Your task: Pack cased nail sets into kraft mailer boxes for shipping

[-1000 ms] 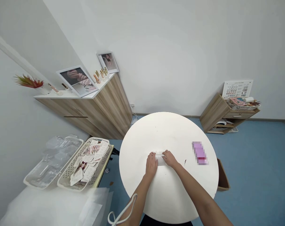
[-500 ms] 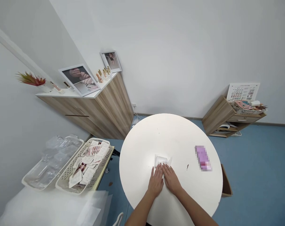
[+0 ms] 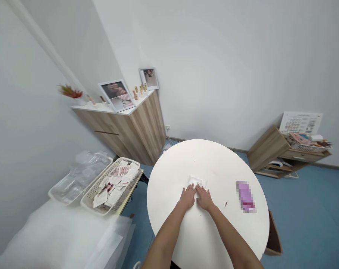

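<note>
A small folded white sheet (image 3: 195,181), perhaps thin paper or film, lies flat near the middle of the round white table (image 3: 197,157). My left hand (image 3: 187,198) rests with spread fingers on its near left edge. Beside it, my right hand (image 3: 205,199) has its fingertips on the near right part of the same sheet. Both hands are open, palms down, and the thumbs point toward each other. Fingertips cover the sheet's near edge.
A blurred purple item (image 3: 245,197) and a small dark scrap (image 3: 226,204) lie on the table's right side. To the left are a basket of packets (image 3: 100,209), a bin of clear plastic (image 3: 65,194) and white sheets (image 3: 60,239). A wooden cabinet (image 3: 143,130) stands behind.
The camera view has turned a little to the left. Both hands have slid slightly forward on the white sheet, and their fingers are more spread than before.
</note>
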Demonstrator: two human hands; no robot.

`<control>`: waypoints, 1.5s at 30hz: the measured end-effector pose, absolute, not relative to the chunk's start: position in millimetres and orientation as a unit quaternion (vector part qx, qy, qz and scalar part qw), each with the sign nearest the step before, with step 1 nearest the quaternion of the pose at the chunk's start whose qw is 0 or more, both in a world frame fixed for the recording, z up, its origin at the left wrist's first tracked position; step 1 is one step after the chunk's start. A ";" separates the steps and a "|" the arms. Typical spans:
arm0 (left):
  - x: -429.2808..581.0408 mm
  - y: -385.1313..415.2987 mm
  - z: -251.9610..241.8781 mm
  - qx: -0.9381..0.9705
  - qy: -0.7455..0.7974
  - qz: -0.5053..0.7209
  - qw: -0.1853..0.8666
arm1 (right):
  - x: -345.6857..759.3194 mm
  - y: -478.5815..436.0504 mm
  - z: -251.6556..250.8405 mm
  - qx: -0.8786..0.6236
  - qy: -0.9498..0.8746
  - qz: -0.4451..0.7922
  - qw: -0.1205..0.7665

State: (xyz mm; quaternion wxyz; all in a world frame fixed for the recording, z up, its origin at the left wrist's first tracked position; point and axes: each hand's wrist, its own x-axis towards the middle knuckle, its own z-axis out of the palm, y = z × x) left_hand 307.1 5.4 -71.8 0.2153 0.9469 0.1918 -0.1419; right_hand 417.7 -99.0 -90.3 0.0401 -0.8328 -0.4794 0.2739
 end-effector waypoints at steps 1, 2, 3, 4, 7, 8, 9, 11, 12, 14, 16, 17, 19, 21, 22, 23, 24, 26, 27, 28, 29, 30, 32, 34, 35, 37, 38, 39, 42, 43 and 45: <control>301.0 5.1 -65.3 0.944 0.201 -0.134 0.226 | 418.3 -100.9 -87.6 -0.834 -0.482 0.265 0.035; 291.9 4.3 -59.7 0.941 0.210 -0.122 0.234 | 418.1 -103.1 -85.8 -0.836 -0.490 0.246 0.029; 280.0 3.0 -55.1 0.938 0.222 -0.108 0.241 | 417.1 -105.2 -84.8 -0.837 -0.501 0.218 0.022; 265.5 1.3 -51.3 0.934 0.238 -0.096 0.247 | 415.4 -106.8 -84.2 -0.837 -0.515 0.186 0.016; 210.0 -6.7 -43.1 0.911 0.318 -0.061 0.257 | 405.0 -105.7 -83.2 -0.816 -0.569 0.103 0.007; 188.3 -10.6 -40.4 0.899 0.351 -0.046 0.258 | 399.0 -102.7 -82.3 -0.801 -0.593 0.086 0.007; 165.4 -15.3 -37.3 0.886 0.385 -0.030 0.258 | 391.4 -98.4 -80.9 -0.783 -0.617 0.075 0.008; 115.9 -27.3 -29.2 0.857 0.449 0.004 0.253 | 370.0 -86.5 -76.3 -0.744 -0.664 0.066 0.012; 89.7 -34.8 -24.2 0.842 0.479 0.025 0.247 | 355.9 -79.4 -73.1 -0.724 -0.687 0.065 0.016; 35.4 -52.8 -12.4 0.809 0.537 0.071 0.227 | 321.0 -64.6 -65.1 -0.680 -0.730 0.068 0.031; -19.1 -74.0 0.7 0.771 0.594 0.112 0.201 | 278.6 -51.0 -55.0 -0.629 -0.772 0.074 0.050; -45.5 -85.4 7.3 0.751 0.621 0.125 0.189 | 255.4 -45.2 -49.2 -0.602 -0.793 0.076 0.061; -95.0 -108.4 19.7 0.714 0.666 0.144 0.160 | 206.5 -36.0 -36.6 -0.546 -0.830 0.080 0.080; -139.3 -129.8 30.3 0.683 0.701 0.155 0.135 | 156.0 -30.2 -22.6 -0.493 -0.861 0.087 0.094; -159.4 -139.4 34.7 0.667 0.717 0.159 0.124 | 130.6 -28.5 -15.3 -0.469 -0.873 0.092 0.097; -178.3 -147.8 38.6 0.652 0.732 0.163 0.114 | 105.1 -27.4 -8.1 -0.447 -0.884 0.097 0.098; -196.4 -155.1 42.0 0.640 0.743 0.168 0.103 | 79.7 -27.0 -0.9 -0.427 -0.893 0.103 0.097; -230.3 -165.6 47.5 0.624 0.757 0.176 0.078 | 29.7 -27.1 12.3 -0.391 -0.909 0.112 0.094; -246.3 -168.8 49.6 0.620 0.761 0.180 0.064 | 5.4 -27.3 18.2 -0.375 -0.915 0.116 0.094; -261.6 -170.6 51.5 0.619 0.763 0.181 0.051 | -18.2 -27.5 23.4 -0.358 -0.921 0.119 0.096; -276.0 -171.0 53.2 0.617 0.764 0.182 0.038 | -40.8 -27.3 28.0 -0.341 -0.927 0.121 0.100; -289.3 -170.0 54.8 0.617 0.765 0.181 0.028 | -62.5 -26.7 31.8 -0.322 -0.933 0.123 0.104; -311.8 -164.4 57.9 0.621 0.764 0.173 0.012 | -101.8 -23.8 37.3 -0.285 -0.944 0.125 0.111; -327.7 -155.0 61.4 0.629 0.762 0.153 0.002 | -135.3 -18.7 40.6 -0.253 -0.954 0.122 0.109; -333.4 -149.3 63.4 0.633 0.762 0.139 0.000 | -149.6 -15.4 41.7 -0.239 -0.958 0.118 0.105; -342.0 -136.9 67.5 0.640 0.762 0.104 0.005 | -173.3 -8.0 43.2 -0.219 -0.965 0.109 0.093; -345.6 -130.5 69.4 0.641 0.762 0.088 0.014 | -182.8 -4.0 43.8 -0.211 -0.968 0.108 0.083; -349.4 -124.2 70.9 0.643 0.762 0.073 0.032 | -190.7 0.3 44.4 -0.207 -0.970 0.109 0.071; -363.6 -106.4 73.7 0.646 0.758 0.046 0.080 | -206.9 15.1 45.6 -0.219 -0.964 0.148 0.029; -369.2 -101.1 74.0 0.647 0.756 0.042 0.091 | -210.3 20.6 45.8 -0.225 -0.959 0.171 0.022; -380.4 -91.9 74.4 0.651 0.751 0.034 0.109 | -214.9 32.5 45.4 -0.232 -0.948 0.216 0.026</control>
